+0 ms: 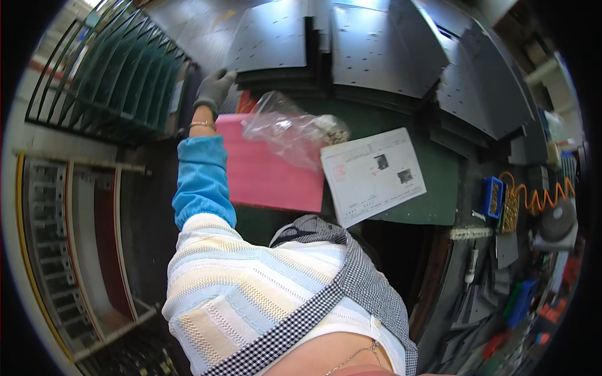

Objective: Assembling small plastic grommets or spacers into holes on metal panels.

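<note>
My left hand, in a grey glove, reaches to the near left corner of a stack of grey metal panels with small holes. Its fingers look curled, and their tips are right at the panel corner; whether they grip its edge is hidden. A blue sleeve cover is on that forearm. Right of the wrist lies a pink sheet or board. On it rests a clear plastic bag with small light-coloured parts at one end. A printed paper sheet overlaps the green table top. My right hand is not in view.
More panel stacks stand along the far side and far right. At the left are a green wire rack and a pale metal frame. An orange coiled hose, a blue bin and loose dark plates are at the right.
</note>
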{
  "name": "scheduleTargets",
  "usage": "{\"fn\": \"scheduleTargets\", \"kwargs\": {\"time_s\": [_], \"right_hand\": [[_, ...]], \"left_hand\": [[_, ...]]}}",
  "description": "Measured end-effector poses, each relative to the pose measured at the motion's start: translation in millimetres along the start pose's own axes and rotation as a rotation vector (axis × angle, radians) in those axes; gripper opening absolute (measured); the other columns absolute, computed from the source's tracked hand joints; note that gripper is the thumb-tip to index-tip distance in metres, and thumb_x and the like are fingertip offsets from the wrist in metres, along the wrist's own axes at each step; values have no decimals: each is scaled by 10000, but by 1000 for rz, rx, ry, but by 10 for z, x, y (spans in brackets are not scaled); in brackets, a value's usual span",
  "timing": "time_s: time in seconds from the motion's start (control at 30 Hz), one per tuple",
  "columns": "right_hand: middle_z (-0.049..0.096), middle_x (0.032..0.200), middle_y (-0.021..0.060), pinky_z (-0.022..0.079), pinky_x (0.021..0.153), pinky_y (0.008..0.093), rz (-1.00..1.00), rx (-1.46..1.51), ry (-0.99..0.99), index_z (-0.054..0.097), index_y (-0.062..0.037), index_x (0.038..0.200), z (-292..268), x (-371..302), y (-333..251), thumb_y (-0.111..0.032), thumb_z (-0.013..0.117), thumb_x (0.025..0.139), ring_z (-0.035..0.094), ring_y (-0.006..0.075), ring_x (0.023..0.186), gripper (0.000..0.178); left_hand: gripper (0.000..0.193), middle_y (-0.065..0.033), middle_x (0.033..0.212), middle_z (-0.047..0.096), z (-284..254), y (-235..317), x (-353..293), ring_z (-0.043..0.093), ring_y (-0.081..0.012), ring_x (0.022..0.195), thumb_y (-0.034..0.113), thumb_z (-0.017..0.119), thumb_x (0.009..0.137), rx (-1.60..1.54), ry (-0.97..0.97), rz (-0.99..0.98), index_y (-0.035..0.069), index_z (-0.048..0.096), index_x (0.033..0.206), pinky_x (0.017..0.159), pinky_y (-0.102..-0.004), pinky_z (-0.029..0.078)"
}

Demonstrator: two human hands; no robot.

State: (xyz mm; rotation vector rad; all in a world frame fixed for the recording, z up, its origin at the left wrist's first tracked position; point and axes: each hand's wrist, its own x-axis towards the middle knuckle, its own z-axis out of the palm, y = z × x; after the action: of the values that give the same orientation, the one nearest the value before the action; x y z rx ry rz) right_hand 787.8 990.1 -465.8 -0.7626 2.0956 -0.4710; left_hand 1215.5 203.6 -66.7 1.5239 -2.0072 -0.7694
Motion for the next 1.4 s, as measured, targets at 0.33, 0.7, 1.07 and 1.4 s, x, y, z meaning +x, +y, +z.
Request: {"fn": "scheduleTargets", "kwargs": {"time_s": [0.33, 0.7, 1.07, 1.4], "right_hand": [[699, 1036, 203, 533, 892, 484, -614, -461, -266, 694, -61, 1041, -335, -98, -1420, -224, 663, 795, 652, 419, 997, 296], [708, 1207, 175, 517, 952, 353, 217, 467, -59, 655, 8, 1291, 20, -488, -2443, -280, 635, 966, 662, 263, 1113, 435], [681, 1283, 211, 522, 960, 382, 323, 440, 267, 680, -6, 1259, 1349, -1544, -573, -313, 632, 945, 656, 332, 1172, 442], [700, 1234, 207, 526, 935, 388, 395, 617, 408, 702, -5, 1191, 1239, -1611, -1448, -301, 622, 948, 667, 328, 1139, 391]], "left_hand": [[803, -265, 1450, 558, 66, -961, -2644, 552, -397, 1337, 402, 747, 886, 86, 305, -437, -13, 445, 1503, 1116, -439, 436], [549, -122, 1372, 612, 1770, 698, -1617, 578, -273, 1275, 366, 665, 992, -1409, -363, -516, 79, 519, 1436, 1050, -495, 487], [390, -164, 1361, 638, 1338, 2024, -942, 614, -288, 1254, 217, 454, 1077, -672, -338, 691, -3, 574, 1376, 1109, -486, 477], [415, -187, 1438, 574, 744, 2117, -559, 588, -268, 1293, 151, 421, 1098, -1190, -587, 446, -63, 488, 1448, 1093, -403, 500]]}}
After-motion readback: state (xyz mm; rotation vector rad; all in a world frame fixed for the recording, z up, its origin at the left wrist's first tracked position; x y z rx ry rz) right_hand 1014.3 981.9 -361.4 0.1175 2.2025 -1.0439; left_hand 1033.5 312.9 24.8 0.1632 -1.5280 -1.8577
